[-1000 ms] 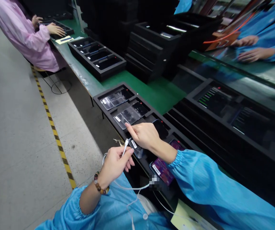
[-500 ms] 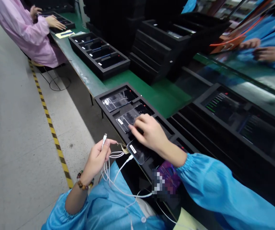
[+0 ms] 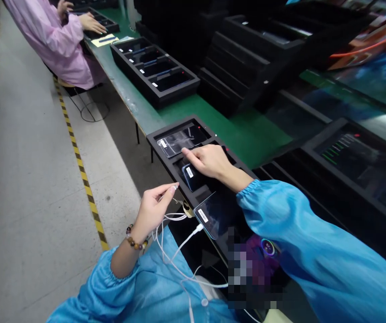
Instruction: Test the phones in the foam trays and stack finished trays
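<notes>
My left hand (image 3: 154, 208) pinches the white plug (image 3: 175, 186) of a charging cable between thumb and fingertips, just off the near edge of the black foam tray (image 3: 166, 163). My right hand (image 3: 211, 160) is closed over the upper side of a smartphone (image 3: 193, 179) in the tray's second slot. Its fingers are partly hidden, and the phone's labelled corner shows below them. Farther up, another smartphone (image 3: 179, 141) lies flat in the end slot. Nearer me, a third smartphone (image 3: 213, 215) overhangs the tray edge, with a white cable plug (image 3: 197, 228) at its end.
White cables (image 3: 175, 258) loop across my lap. Another tray of phones (image 3: 157, 96) stands farther along the green table (image 3: 256, 137). Stacked black trays (image 3: 235, 67) rise behind. A person in a pink sleeve (image 3: 67, 33) works at the far end. A lit-up phone (image 3: 268, 246) lies near my right sleeve.
My left hand has moved up and right toward the tray, bringing the plug with it. My right hand has closed on the second phone, whose visible corner has shifted and turned. The view has swung slightly.
</notes>
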### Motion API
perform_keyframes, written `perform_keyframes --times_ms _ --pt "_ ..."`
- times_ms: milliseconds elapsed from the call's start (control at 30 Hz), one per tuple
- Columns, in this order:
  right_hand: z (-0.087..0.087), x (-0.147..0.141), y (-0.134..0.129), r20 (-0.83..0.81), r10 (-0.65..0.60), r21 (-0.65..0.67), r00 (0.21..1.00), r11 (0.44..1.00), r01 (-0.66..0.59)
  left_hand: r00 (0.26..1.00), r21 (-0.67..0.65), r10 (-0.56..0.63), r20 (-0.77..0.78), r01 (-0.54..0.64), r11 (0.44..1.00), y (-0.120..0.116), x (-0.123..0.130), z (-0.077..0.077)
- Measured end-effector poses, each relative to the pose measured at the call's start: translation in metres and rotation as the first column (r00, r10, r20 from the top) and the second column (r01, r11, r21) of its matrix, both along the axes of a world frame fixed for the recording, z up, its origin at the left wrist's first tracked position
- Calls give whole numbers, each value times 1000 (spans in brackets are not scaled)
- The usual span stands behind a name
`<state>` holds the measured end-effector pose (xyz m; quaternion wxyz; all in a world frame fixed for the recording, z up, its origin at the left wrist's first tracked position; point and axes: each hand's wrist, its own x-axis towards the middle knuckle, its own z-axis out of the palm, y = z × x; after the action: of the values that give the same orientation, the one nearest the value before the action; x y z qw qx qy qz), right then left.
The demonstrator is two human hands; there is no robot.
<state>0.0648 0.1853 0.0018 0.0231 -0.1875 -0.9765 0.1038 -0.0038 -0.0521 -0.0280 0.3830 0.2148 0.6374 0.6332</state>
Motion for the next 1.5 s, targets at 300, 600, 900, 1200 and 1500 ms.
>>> perform_keyframes --times_ms 300,600,900,1200,1500 --pt "18 -12 -19 82 -11 -63 997 998 16 987 1 -5 -159 6 1000 14 6 9" --pt "17 -16 -31 152 -20 17 988 1000 18 999 -1 21 -48 -21 1000 16 11 5" --pt "15 -21 -32 116 -26 47 993 999 21 999 -56 41 -24 -43 998 12 7 -3" --pt "17 -21 -37 99 -42 68 994 997 35 971 -124 -4 -241 -27 992 17 6 7" --pt "29 -3 -37 -52 64 -12 997 998 -65 861 -231 -138 -490 25 973 12 3 27"
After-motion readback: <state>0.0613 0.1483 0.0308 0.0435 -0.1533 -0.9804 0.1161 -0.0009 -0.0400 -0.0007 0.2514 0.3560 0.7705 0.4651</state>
